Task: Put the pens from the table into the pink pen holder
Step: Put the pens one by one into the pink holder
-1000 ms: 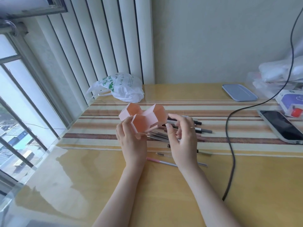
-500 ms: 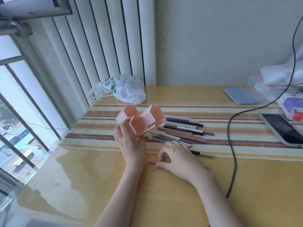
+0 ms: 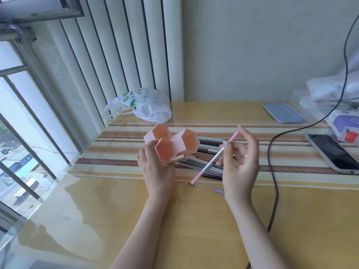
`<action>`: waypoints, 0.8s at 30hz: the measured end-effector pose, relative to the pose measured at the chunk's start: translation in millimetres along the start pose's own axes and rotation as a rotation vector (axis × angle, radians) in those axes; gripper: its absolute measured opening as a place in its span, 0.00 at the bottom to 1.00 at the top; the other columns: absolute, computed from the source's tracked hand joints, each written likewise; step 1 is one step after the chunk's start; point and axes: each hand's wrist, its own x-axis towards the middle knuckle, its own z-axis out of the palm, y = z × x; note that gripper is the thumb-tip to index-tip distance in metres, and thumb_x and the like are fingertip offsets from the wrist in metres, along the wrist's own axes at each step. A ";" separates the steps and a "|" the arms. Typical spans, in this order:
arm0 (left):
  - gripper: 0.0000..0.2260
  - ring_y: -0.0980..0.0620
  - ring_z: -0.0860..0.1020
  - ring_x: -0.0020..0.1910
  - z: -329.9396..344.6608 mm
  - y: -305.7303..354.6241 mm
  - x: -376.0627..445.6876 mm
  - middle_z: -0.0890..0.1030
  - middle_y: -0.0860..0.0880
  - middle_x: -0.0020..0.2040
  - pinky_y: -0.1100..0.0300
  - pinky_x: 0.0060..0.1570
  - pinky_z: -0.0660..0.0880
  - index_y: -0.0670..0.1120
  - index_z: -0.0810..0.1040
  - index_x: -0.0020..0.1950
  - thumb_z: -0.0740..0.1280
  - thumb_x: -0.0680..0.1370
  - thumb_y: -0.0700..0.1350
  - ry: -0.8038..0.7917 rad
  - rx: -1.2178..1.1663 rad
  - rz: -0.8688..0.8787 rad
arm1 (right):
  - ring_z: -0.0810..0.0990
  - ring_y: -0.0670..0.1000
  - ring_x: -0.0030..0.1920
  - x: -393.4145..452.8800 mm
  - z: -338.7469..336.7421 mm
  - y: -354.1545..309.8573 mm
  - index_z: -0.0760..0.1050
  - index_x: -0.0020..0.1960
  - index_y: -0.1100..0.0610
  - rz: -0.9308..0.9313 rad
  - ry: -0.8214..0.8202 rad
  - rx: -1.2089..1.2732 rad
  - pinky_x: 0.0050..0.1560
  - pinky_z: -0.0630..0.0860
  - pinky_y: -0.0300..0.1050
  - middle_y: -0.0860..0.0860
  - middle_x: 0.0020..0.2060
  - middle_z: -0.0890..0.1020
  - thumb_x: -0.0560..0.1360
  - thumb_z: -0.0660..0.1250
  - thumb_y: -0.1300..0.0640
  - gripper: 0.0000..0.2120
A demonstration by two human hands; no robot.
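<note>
While the table (image 3: 194, 220) carries the remaining pens (image 3: 206, 158), the left hand (image 3: 155, 169) grips the holder (image 3: 172, 146), tilted with its openings toward the person; it looks light, rigid plastic. Just beside it, the right hand (image 3: 240, 162) pinches a pen (image 3: 213, 160) mid-shaft; thin, stiff and probably slick, it suits that fingertip grip.

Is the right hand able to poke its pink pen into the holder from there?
Probably yes: the right hand has the pink pen beside the holder, whose tilted openings look empty.
</note>
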 end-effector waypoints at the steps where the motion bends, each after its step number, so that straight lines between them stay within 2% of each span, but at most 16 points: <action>1: 0.32 0.47 0.69 0.55 0.1 0.1 -0.5 0.69 0.53 0.54 0.44 0.53 0.70 0.53 0.66 0.59 0.71 0.61 0.30 -0.009 -0.005 0.002 | 0.78 0.51 0.30 0.1 -0.1 -3.4 0.69 0.62 0.46 0.003 0.070 0.047 0.33 0.78 0.49 0.55 0.38 0.80 0.78 0.64 0.64 0.18; 3: 0.32 0.49 0.68 0.56 0.1 0.9 -1.4 0.68 0.55 0.54 0.44 0.54 0.70 0.53 0.66 0.60 0.71 0.61 0.30 -0.018 -0.017 0.004 | 0.78 0.50 0.28 1.6 -1.5 -9.8 0.65 0.59 0.49 0.017 0.175 0.134 0.32 0.78 0.46 0.55 0.39 0.80 0.78 0.63 0.66 0.17; 5: 0.32 0.50 0.68 0.56 0.2 1.7 -2.0 0.68 0.54 0.54 0.44 0.55 0.70 0.52 0.66 0.59 0.72 0.61 0.30 -0.016 -0.021 0.011 | 0.80 0.50 0.31 3.1 -3.5 -12.2 0.63 0.58 0.53 0.022 0.249 0.165 0.31 0.79 0.47 0.55 0.41 0.80 0.78 0.62 0.66 0.14; 8: 0.33 0.50 0.68 0.55 0.5 1.4 -2.5 0.68 0.54 0.54 0.45 0.55 0.70 0.53 0.66 0.59 0.73 0.61 0.30 -0.021 -0.020 0.013 | 0.81 0.57 0.34 3.7 -3.5 -13.9 0.62 0.57 0.57 0.029 0.304 0.174 0.30 0.79 0.49 0.56 0.43 0.82 0.79 0.62 0.65 0.12; 12: 0.32 0.51 0.67 0.56 0.8 0.8 -2.8 0.68 0.54 0.54 0.51 0.54 0.69 0.52 0.67 0.59 0.73 0.62 0.31 -0.031 -0.018 0.003 | 0.82 0.59 0.35 2.7 -2.1 -12.7 0.63 0.54 0.53 0.049 0.304 0.162 0.30 0.80 0.51 0.56 0.43 0.81 0.79 0.61 0.64 0.10; 15: 0.31 0.50 0.67 0.56 0.4 1.7 -3.2 0.68 0.53 0.54 0.53 0.53 0.68 0.50 0.67 0.60 0.72 0.62 0.30 -0.035 -0.019 -0.009 | 0.84 0.58 0.35 1.6 -0.5 -8.2 0.66 0.50 0.48 0.072 0.255 0.126 0.29 0.80 0.52 0.58 0.42 0.82 0.79 0.62 0.64 0.11; 17: 0.31 0.50 0.67 0.56 -0.1 2.5 -3.4 0.67 0.53 0.54 0.48 0.53 0.70 0.50 0.67 0.60 0.71 0.62 0.30 -0.030 -0.023 0.005 | 0.84 0.54 0.35 1.2 -0.1 0.0 0.69 0.45 0.48 0.070 0.193 0.050 0.28 0.80 0.52 0.58 0.40 0.82 0.78 0.64 0.64 0.11; 21: 0.33 0.51 0.67 0.56 -0.3 2.8 -4.8 0.66 0.55 0.54 0.42 0.55 0.70 0.52 0.66 0.60 0.69 0.61 0.28 -0.041 -0.009 0.040 | 0.82 0.51 0.34 -3.4 3.8 23.5 0.69 0.37 0.55 -0.013 -0.146 -0.315 0.29 0.79 0.55 0.51 0.33 0.80 0.75 0.69 0.62 0.11; 24: 0.32 0.51 0.66 0.56 -0.5 2.7 -5.6 0.66 0.54 0.54 0.41 0.55 0.70 0.52 0.66 0.60 0.68 0.62 0.29 -0.045 -0.015 0.036 | 0.78 0.51 0.31 -3.2 3.7 28.0 0.71 0.36 0.58 -0.054 -0.178 -0.386 0.29 0.77 0.54 0.50 0.29 0.78 0.74 0.69 0.62 0.11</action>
